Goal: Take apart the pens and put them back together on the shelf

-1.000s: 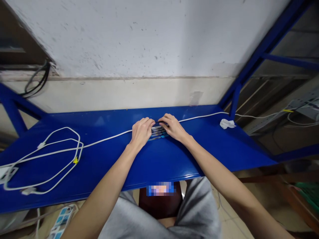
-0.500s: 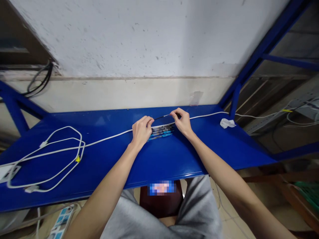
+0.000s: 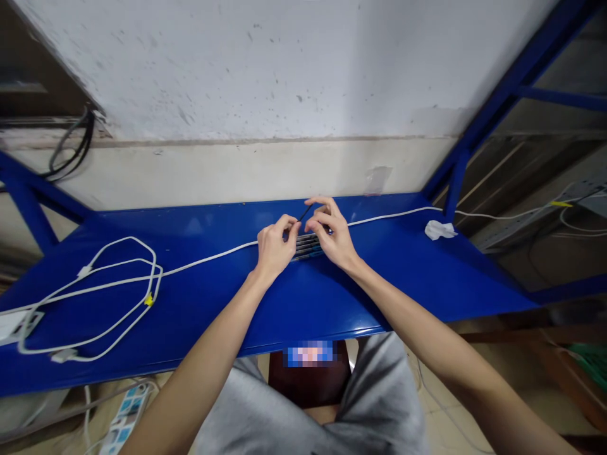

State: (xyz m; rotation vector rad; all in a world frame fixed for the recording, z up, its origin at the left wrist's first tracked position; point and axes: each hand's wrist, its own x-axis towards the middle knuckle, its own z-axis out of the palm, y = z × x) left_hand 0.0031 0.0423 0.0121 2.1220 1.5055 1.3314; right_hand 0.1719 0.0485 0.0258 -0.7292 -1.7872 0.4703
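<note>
A thin dark stick, which looks like a pen refill (image 3: 305, 213), slants up between my hands above the blue table. My left hand (image 3: 277, 245) pinches its lower end between thumb and fingertips. At the upper end, my right hand (image 3: 333, 232) touches it with a fingertip, its fingers curled and the thumb lower down. Something dark shows inside the right hand's curl, too small to make out. Just below the hands, several pens (image 3: 308, 245) lie side by side on the table, partly covered by the fingers.
A white cable (image 3: 208, 259) crosses the blue table (image 3: 322, 297) behind the pens and loops at the left. Crumpled white tissue (image 3: 440, 230) lies at the right. Blue frame posts (image 3: 458, 183) stand at both ends, with a wall behind. A power strip (image 3: 126, 417) sits below, left.
The stick has tilted from nearly level to a steep slant. My hands have come closer together, the right one moving left and its fingers spreading somewhat. The view has shifted slightly.
</note>
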